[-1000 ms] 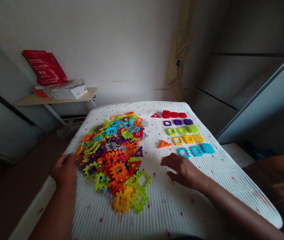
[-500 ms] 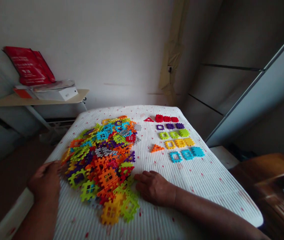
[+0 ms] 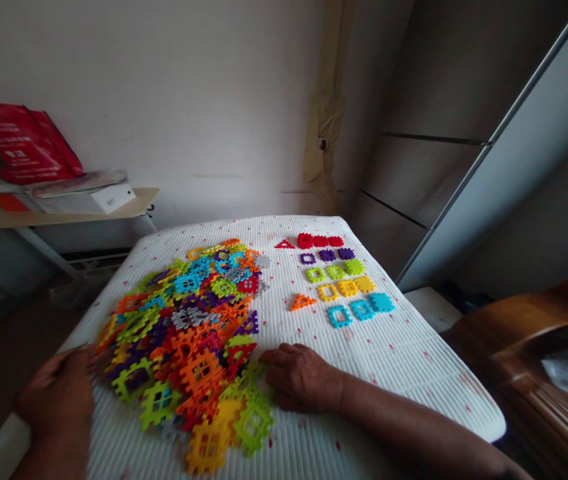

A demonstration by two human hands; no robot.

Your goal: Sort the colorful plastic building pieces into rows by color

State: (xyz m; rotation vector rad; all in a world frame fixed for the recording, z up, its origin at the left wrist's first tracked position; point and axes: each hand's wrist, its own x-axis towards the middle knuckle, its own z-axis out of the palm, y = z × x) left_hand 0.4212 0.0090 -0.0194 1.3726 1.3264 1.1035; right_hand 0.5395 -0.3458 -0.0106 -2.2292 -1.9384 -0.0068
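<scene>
A large heap of colourful plastic interlocking building pieces lies on a white quilted cover. My left hand is at the heap's near left edge, fingers curled together; their tips are blurred and whatever they hold is hidden. To the right of the heap, my right hand rests on the cover with bent fingers, the fingertips close to a lime green piece. What lies under those fingers cannot be seen. Beyond it, an orange triangle piece lies flat, apart from the heap.
Sorted rows stand at the right: red pieces, purple pieces, green pieces, yellow pieces and blue pieces. A red triangle lies beside the red row. Red bags sit on a side table.
The view has swung to the right, so everything appears further left. My left hand has drawn slightly nearer to me along the heap's edge. My right hand stays beside the heap.
</scene>
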